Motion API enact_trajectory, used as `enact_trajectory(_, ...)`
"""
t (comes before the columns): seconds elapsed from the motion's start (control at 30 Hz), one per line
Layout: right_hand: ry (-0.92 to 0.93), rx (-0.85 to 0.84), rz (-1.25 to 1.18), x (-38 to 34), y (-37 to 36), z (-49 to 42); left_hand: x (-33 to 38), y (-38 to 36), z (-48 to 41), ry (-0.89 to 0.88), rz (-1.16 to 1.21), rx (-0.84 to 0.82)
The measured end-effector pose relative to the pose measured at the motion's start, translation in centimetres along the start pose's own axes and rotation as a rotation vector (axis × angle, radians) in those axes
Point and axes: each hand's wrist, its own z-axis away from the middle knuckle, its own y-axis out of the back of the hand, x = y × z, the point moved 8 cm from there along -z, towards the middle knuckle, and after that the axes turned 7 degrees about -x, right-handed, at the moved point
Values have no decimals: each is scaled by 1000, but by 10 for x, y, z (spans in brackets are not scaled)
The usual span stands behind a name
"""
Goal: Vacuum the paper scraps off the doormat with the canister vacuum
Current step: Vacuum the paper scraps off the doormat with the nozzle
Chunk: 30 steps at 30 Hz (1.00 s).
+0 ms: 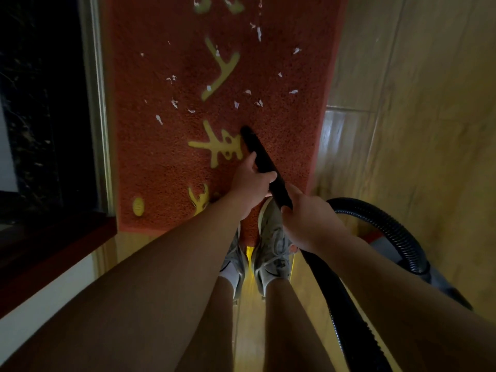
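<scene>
Your left hand (252,181) is curled round the black wand (261,157) partway down its length. Your right hand (308,221) grips it just behind, nearer your body, where the ribbed hose (389,224) loops off toward the canister (386,247) on the wooden floor at your right. The wand's tip (245,130) sits on or just above the red doormat (161,157), beside a yellow character; which of the two is hard to tell. Between the tip and your shoes (271,237) the mat shows no white bits, so that near stretch looks done. Ahead of the tip, paper scraps (174,103) lie scattered over the middle and far part of the mat, the nearest close in front of the nozzle and others up by the top of the view. Judging from that, you have most of the job left.
</scene>
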Motion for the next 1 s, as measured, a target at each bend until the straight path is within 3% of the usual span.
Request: enact_trajectory(1.0,6,21,18,-39,-17,-8,-1,39,1,4,48,-70)
